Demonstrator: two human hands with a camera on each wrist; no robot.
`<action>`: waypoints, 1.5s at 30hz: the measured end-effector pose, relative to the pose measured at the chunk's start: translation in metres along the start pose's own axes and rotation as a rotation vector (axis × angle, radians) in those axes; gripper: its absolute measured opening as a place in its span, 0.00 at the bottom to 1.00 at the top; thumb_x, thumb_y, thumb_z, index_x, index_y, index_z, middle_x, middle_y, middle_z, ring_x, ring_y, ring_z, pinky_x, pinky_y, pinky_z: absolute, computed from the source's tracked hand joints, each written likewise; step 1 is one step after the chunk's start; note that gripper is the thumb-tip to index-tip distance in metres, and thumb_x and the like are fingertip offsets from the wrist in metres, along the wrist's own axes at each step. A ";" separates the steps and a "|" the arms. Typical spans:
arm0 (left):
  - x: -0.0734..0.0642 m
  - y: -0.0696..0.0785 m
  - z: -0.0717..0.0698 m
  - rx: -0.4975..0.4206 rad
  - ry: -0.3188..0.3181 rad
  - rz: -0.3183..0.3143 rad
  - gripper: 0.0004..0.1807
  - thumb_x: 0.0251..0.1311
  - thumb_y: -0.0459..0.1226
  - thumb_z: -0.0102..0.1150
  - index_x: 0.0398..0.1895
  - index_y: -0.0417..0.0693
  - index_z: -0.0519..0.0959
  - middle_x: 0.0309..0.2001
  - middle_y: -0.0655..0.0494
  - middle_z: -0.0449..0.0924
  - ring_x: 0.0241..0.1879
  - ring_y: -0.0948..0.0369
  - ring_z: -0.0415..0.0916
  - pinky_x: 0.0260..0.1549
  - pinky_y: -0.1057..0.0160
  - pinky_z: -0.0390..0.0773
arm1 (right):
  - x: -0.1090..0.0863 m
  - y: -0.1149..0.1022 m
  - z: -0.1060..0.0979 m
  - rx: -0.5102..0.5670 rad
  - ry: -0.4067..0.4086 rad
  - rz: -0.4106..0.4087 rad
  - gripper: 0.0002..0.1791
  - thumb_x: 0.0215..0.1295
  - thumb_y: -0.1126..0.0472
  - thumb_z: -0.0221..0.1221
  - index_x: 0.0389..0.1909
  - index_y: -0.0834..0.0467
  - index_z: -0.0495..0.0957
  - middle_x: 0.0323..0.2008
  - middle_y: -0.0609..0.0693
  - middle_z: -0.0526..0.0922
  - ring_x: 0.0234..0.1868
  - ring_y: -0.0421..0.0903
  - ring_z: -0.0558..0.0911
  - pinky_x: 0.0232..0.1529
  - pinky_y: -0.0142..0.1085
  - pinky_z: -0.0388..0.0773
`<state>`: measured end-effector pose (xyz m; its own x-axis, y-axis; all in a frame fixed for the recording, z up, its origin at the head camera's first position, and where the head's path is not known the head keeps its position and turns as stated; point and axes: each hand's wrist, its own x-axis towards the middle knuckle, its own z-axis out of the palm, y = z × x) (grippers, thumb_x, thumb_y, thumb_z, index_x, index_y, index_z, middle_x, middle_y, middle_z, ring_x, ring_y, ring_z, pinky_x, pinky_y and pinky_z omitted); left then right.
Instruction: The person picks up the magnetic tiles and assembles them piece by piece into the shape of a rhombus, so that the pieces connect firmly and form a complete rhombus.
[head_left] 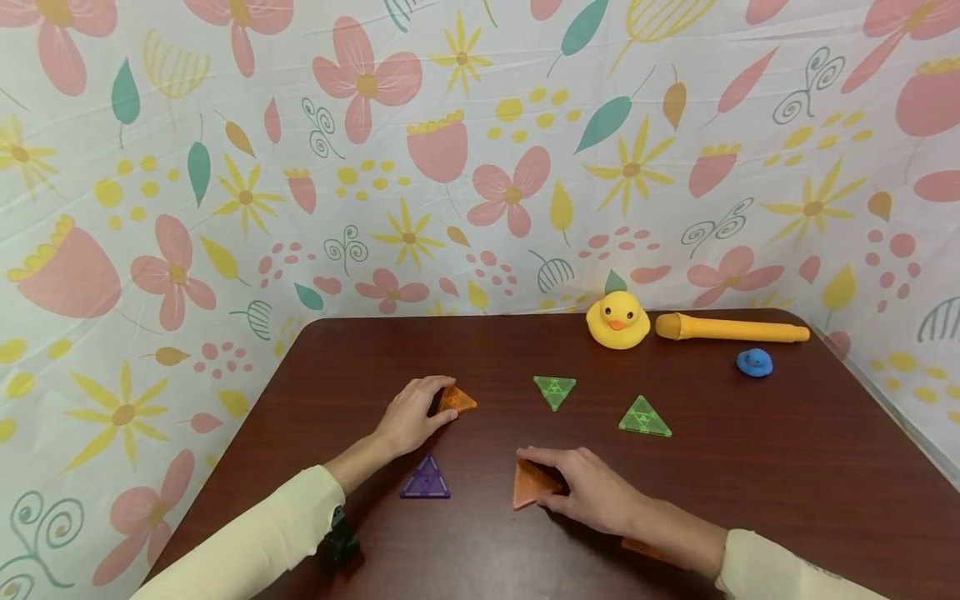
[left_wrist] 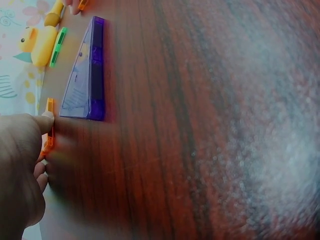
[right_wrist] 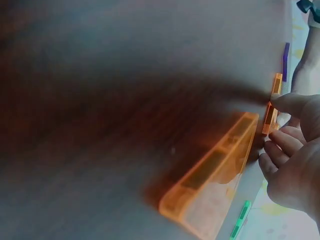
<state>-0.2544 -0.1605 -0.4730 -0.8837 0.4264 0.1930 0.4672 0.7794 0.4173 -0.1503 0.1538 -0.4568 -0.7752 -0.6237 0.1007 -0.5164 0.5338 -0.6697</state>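
My left hand pinches an orange translucent triangle tile by its edges, thumb on the near side and fingers on the far side. Nearer the front, my right hand grips another orange triangle tile between thumb and fingers, close over the table. A purple triangle tile lies flat between the two hands, large in the left wrist view. Beneath my right forearm is a third orange tile, mostly hidden from the head camera but plain in the right wrist view.
Two green triangle tiles, one in the middle and one farther right, lie on the dark wooden table. Along the back stand a yellow rubber duck, a yellow stick-shaped toy and a small blue duck-like toy. Flowered cloth hangs behind.
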 end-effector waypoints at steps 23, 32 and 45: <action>0.000 0.000 0.002 -0.003 0.004 0.004 0.31 0.71 0.45 0.70 0.73 0.47 0.75 0.71 0.50 0.76 0.68 0.47 0.72 0.63 0.41 0.76 | 0.008 0.003 0.007 -0.090 0.142 0.002 0.27 0.62 0.71 0.74 0.64 0.60 0.83 0.58 0.56 0.87 0.57 0.51 0.87 0.51 0.43 0.86; 0.000 0.000 0.001 0.001 0.000 0.001 0.31 0.71 0.45 0.70 0.73 0.47 0.75 0.71 0.50 0.76 0.69 0.47 0.72 0.64 0.41 0.75 | 0.010 0.002 0.007 -0.090 0.185 0.005 0.25 0.61 0.74 0.73 0.60 0.62 0.84 0.55 0.54 0.88 0.54 0.51 0.87 0.49 0.42 0.86; 0.001 0.000 0.001 0.004 -0.001 0.005 0.31 0.71 0.46 0.70 0.73 0.47 0.75 0.71 0.50 0.76 0.69 0.46 0.72 0.64 0.40 0.75 | 0.013 0.008 0.003 -0.124 0.240 -0.024 0.23 0.59 0.77 0.73 0.55 0.59 0.86 0.51 0.50 0.88 0.52 0.52 0.86 0.49 0.46 0.86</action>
<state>-0.2551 -0.1598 -0.4733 -0.8815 0.4304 0.1944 0.4715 0.7794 0.4126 -0.1635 0.1485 -0.4630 -0.8184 -0.4919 0.2971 -0.5652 0.5956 -0.5708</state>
